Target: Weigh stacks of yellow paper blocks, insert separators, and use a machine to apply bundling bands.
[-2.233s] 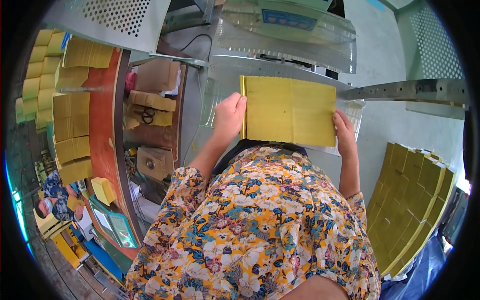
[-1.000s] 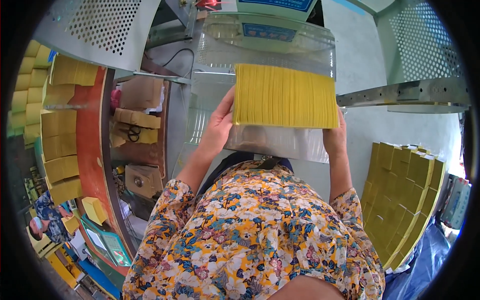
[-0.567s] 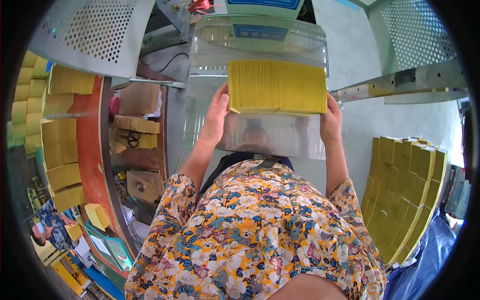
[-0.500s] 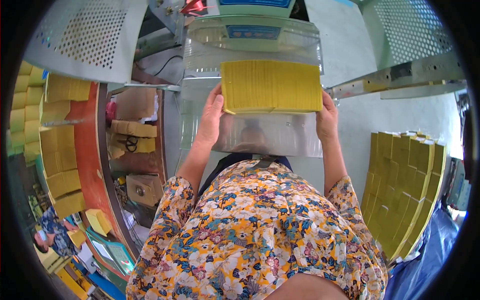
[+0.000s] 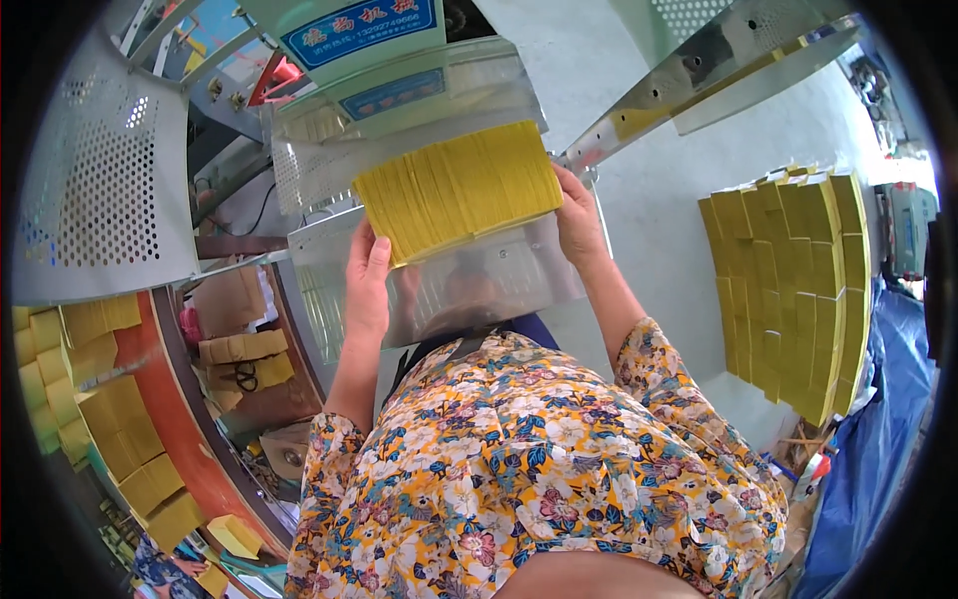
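Note:
Between my hands is a wide stack of yellow paper sheets (image 5: pixel 461 190), its many edges facing up. My left hand (image 5: pixel 369 270) grips the near left end, thumb lying along the side. At the right end my right hand (image 5: pixel 581 220) is closed on the stack, its fingers partly hidden behind the paper. Beneath the stack lies a shiny metal tray (image 5: pixel 519 262) of a machine, which mirrors parts of me. I cannot tell whether the stack touches the metal.
A pale green machine housing with a blue label (image 5: pixel 359 38) rises beyond the tray. Right of me stands a tall block of yellow paper stacks (image 5: pixel 788 285) beside a blue tarp (image 5: pixel 868 429). A red-edged table (image 5: pixel 195 399) and black scissors (image 5: pixel 244 375) are left; another person (image 5: pixel 165 569) is lower left.
The view has turned, so the machine and stack now appear tilted and further left. Both my hands keep their hold on the yellow stack.

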### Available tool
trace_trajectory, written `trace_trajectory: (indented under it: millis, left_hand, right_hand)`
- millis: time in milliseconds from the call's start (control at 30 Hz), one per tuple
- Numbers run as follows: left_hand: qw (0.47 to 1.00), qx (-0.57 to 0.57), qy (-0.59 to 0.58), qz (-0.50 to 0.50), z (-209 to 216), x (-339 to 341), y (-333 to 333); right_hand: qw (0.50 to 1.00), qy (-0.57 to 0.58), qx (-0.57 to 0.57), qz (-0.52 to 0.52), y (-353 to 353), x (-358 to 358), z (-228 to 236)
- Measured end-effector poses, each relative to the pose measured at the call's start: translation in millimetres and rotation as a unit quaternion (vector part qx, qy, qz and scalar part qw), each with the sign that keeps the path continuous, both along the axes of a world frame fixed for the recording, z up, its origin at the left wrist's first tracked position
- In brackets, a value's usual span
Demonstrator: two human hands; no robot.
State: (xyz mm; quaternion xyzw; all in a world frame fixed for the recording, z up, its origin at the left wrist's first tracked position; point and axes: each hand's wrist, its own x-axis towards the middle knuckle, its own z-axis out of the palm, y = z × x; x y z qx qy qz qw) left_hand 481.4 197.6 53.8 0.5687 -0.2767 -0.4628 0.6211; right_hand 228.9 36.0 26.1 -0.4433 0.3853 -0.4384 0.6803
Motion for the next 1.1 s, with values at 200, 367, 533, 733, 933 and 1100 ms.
trace_trajectory:
  millis: [200,367,533,733,933,1100]
  left_hand:
    - [1.0,-0.008,0.003,-0.008,10.1,-18.8,-14.8]
    - [0.995,-0.038,-0.085,-0.037,-7.1,-17.4,-23.9]
    - [0.998,0.013,-0.017,-0.054,15.4,-6.7,-23.0]
    - [0.979,-0.006,0.201,-0.028,4.5,20.6,-18.9]
    - [0.986,-0.082,0.139,0.041,-27.0,-5.7,-41.9]
    - [0.951,-0.074,-0.298,-0.035,-4.8,25.0,-31.1]
  right_hand:
    - [0.998,-0.033,0.039,-0.028,4.5,1.4,-1.5]
    - [0.988,-0.101,0.101,-0.052,0.7,-3.3,-6.5]
    - [0.987,-0.086,0.115,-0.065,-1.5,-2.9,-10.1]
    - [0.991,-0.072,0.107,-0.043,-5.8,-12.4,-13.3]
    - [0.995,-0.03,0.083,-0.048,-0.7,3.7,1.1]
    - [0.982,0.174,0.063,0.039,-8.1,-0.2,48.2]
